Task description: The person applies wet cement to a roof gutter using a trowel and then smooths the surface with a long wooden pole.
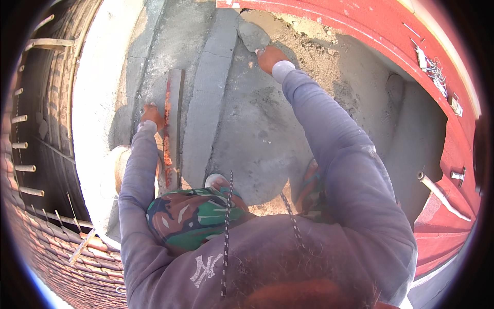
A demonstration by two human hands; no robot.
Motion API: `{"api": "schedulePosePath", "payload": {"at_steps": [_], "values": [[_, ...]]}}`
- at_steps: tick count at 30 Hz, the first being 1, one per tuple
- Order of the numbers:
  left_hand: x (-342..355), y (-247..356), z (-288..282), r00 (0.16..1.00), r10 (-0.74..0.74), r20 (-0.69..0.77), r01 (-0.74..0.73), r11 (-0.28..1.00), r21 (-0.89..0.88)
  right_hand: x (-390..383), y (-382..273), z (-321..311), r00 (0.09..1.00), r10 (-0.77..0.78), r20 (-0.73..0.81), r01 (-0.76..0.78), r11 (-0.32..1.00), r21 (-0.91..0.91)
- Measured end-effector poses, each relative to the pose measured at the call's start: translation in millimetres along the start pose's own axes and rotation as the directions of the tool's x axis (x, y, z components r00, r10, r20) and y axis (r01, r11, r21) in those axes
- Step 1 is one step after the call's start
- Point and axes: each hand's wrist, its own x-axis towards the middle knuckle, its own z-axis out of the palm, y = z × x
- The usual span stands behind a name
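Note:
My right hand is closed around the handle of a trowel, mostly hidden by the fingers. The trowel's grey, rounded blade lies against the wet mortar at the far side. On the left, my left hand has its fingers curled in, beside a long straightedge with a worn orange-red edge. Whether those fingers grip anything is hidden. A smooth raised cement band runs between the straightedge and the grey cement surface in front of me.
Red metal sheeting curves round the far and right sides, with a tangle of wire and a pale pole on it. Beyond the white ledge at left are bamboo poles and roof tiles. My feet are close by.

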Motion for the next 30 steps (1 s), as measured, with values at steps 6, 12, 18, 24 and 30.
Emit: {"api": "schedulePosePath", "payload": {"at_steps": [6, 12, 18, 24, 30], "values": [[3, 12, -4, 0.999, 0.052, -0.007, -0.052, 0.999, 0.012, -16, 100, -43, 0.993, -0.007, -0.119, -0.019, 0.977, -0.214], [2, 3, -2, 1.000, 0.005, -0.020, -0.004, 0.999, 0.053, -74, 101, -57, 0.989, -0.135, -0.061, 0.117, 0.966, -0.230], [-5, 14, -12, 0.999, 0.005, 0.051, -0.006, 1.000, 0.021, -97, 150, 5, 0.916, -0.362, -0.171, 0.233, 0.829, -0.508], [0, -17, 14, 0.996, 0.005, -0.088, -0.011, 0.998, -0.063, -64, 158, -14, 0.924, -0.310, -0.223, 0.155, 0.839, -0.522], [-106, 28, 24, 0.726, 0.105, -0.680, -0.275, 0.950, -0.146, -40, 174, -42, 0.958, -0.195, -0.212, 0.058, 0.851, -0.522]]}}
